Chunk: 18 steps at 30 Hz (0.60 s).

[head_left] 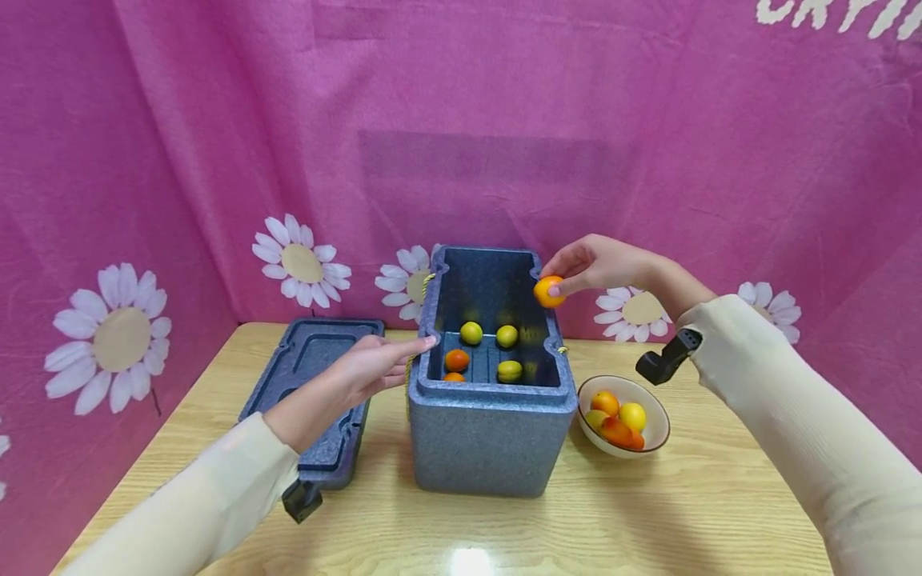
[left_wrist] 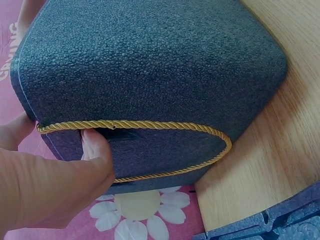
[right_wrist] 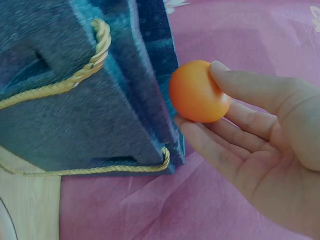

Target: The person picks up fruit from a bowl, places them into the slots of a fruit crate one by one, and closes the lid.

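A dark grey speckled foam cooler box [head_left: 493, 448] with its top off stands mid-table. My right hand [head_left: 598, 264] pinches a smooth orange [head_left: 549, 293] between thumb and fingers, at the box's right rim. In the right wrist view the orange [right_wrist: 199, 91] overlaps the upper edge of the box. My left hand [head_left: 370, 366] holds the box's left rim, thumb on top and fingers against the outer side. In the left wrist view those fingertips are at a recess beside the yellow rope handle [left_wrist: 165, 125]. Inside lie several yellow and orange-red fruits, including a yellow one [head_left: 471, 333].
Right of the box, a white bowl [head_left: 666, 432] with a dark rim holds several fruits, among them a yellow one [head_left: 633, 416]. The box's lid [head_left: 313, 326] lies to the left. A pink curtain [head_left: 504, 96] with daisies hangs behind the wooden table [head_left: 389, 536].
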Available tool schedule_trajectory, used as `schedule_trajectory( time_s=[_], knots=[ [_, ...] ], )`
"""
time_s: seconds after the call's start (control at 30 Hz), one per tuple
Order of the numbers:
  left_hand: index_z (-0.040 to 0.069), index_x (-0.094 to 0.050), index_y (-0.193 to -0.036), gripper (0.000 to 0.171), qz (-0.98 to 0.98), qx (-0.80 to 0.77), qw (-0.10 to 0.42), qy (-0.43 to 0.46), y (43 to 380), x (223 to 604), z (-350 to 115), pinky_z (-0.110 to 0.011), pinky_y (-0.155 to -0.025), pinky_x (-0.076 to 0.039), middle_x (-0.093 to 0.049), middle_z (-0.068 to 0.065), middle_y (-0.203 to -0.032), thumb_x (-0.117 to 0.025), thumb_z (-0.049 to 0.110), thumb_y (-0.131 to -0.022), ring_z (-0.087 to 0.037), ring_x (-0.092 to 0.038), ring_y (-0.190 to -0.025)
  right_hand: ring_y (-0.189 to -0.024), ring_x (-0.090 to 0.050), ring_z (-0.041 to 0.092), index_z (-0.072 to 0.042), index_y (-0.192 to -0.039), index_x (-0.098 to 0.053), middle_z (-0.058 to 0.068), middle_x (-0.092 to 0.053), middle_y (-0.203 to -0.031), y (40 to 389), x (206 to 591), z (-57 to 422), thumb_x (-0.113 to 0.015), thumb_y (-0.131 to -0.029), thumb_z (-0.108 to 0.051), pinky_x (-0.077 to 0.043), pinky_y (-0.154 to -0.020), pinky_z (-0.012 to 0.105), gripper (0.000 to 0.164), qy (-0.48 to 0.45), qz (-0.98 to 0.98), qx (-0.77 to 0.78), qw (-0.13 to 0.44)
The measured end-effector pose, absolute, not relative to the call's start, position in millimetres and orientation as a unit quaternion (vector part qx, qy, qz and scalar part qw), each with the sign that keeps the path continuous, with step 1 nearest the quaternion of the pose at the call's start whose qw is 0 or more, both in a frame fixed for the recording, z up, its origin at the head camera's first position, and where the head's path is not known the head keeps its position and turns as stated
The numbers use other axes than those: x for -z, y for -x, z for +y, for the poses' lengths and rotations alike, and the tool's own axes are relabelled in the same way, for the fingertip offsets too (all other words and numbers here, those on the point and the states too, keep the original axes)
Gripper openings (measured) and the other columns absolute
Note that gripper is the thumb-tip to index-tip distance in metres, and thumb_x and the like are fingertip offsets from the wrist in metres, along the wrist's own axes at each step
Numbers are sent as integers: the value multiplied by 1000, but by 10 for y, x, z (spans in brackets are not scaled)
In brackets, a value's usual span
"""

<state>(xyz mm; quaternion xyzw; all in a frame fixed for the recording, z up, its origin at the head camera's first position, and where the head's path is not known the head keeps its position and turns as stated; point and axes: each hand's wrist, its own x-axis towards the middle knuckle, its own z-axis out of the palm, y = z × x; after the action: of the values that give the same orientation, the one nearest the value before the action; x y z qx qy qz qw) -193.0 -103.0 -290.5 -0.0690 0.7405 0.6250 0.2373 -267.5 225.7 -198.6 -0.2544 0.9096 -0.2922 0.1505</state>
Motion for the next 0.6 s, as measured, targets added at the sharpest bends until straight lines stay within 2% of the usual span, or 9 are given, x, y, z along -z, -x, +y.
schedule_trajectory(
  time_s=[0.37,0.6],
  knots=[
    [-4,-20,-149,87,744,-622,234,67,1942,2920,-1034,-42,-114,-37,-31,-23,-155,-65,42,-90,-35,-36,-142,-102,-61,19,-5,-120,-65,10,-70,-113,2828,1863,1994,-68,-89,-23,-48,-103,42,36,248,920,253,170],
    [-5,-21,-148,85,741,-626,234,68,1939,2921,-1032,-42,-114,-37,-31,-22,-154,-64,41,-90,-36,-36,-142,-103,-59,23,-7,-120,-65,10,-69,-113,2931,1839,1838,-67,-89,-23,-51,-97,41,35,245,923,242,173]
  ],
)
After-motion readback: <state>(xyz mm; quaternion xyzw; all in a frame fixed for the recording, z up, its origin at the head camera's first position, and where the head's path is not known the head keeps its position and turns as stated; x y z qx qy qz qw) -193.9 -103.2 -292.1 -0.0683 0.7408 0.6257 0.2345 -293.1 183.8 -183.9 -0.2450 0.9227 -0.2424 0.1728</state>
